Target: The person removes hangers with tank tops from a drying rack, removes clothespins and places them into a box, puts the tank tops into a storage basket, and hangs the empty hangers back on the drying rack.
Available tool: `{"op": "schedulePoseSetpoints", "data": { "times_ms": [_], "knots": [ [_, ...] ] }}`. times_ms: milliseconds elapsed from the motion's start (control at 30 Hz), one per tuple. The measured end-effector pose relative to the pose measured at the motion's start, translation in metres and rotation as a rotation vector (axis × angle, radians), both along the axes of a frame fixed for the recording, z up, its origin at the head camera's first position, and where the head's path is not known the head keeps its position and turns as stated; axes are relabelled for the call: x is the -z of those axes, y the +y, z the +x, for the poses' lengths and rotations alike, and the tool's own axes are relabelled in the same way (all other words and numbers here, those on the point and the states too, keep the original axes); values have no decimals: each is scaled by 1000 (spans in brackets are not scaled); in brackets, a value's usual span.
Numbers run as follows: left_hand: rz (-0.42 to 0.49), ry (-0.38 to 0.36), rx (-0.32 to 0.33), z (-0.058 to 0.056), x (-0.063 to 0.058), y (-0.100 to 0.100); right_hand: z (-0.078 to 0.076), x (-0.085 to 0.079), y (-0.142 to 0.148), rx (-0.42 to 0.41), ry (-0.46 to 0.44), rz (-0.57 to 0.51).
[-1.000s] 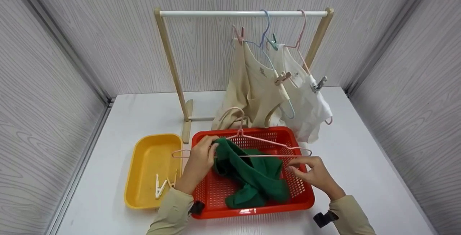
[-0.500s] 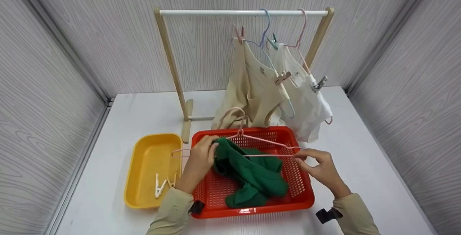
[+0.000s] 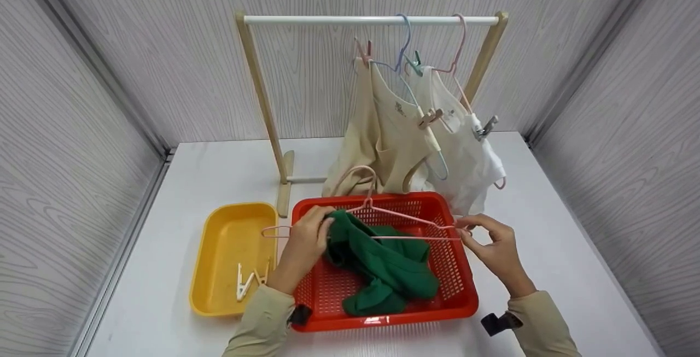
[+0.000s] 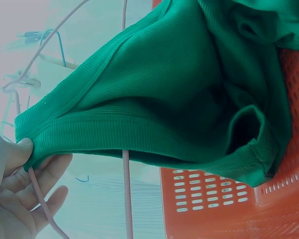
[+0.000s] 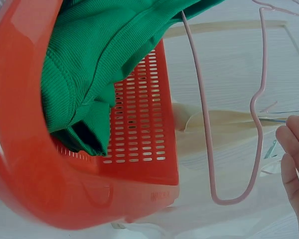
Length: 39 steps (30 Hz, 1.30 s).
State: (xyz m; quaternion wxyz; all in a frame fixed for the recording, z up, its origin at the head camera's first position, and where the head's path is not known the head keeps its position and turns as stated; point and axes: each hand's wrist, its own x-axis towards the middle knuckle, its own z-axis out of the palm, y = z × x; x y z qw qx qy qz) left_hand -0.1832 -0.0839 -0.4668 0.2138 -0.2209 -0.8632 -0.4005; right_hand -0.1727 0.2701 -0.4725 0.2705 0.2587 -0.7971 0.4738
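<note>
My left hand (image 3: 304, 247) pinches the shoulder of a green ribbed tank top (image 4: 139, 89) between thumb and fingers. One arm of a pink hanger (image 3: 404, 215) is inside that shoulder, its end showing past the hand. The rest of the top droops into a red perforated basket (image 3: 383, 321). At the hanger's bare right end is my right hand (image 3: 495, 247), thumb and fingers loosely bent. In the right wrist view its fingers (image 5: 293, 144) lie just beyond the hanger's outline, with a gap between.
Left of the basket, a yellow tray (image 3: 224, 253) holds white (image 3: 243, 283) and yellowish clothes pegs. Behind, a rack (image 3: 328, 19) carries a beige tank top (image 3: 396, 138) and a white one (image 3: 465, 165), both pegged on hangers, their hems hanging near the basket's back rim.
My right hand has moved right and slightly away from me, from over the basket to the hanger's right end. The left hand stays on the tank top's shoulder.
</note>
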Motion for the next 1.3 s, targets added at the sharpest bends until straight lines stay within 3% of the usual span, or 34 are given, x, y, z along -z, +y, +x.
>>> {"op": "schedulePoseSetpoints", "data": {
  "times_ms": [200, 467, 733, 1000, 1300],
  "knots": [
    [-10, -11, 0, 1, -1, 1, -4, 4, 1, 17, 26, 22],
    [-7, -19, 0, 1, 0, 4, 1, -1, -9, 35, -28, 69],
    [10, -22, 22, 3, -1, 5, -4, 14, -5, 24, -99, 98],
    [34, -31, 27, 3, -2, 4, -5, 18, -6, 0, -121, 106],
    [40, -18, 33, 3, -1, 2, -4, 17, -8, -14, -76, 104]
  ]
}}
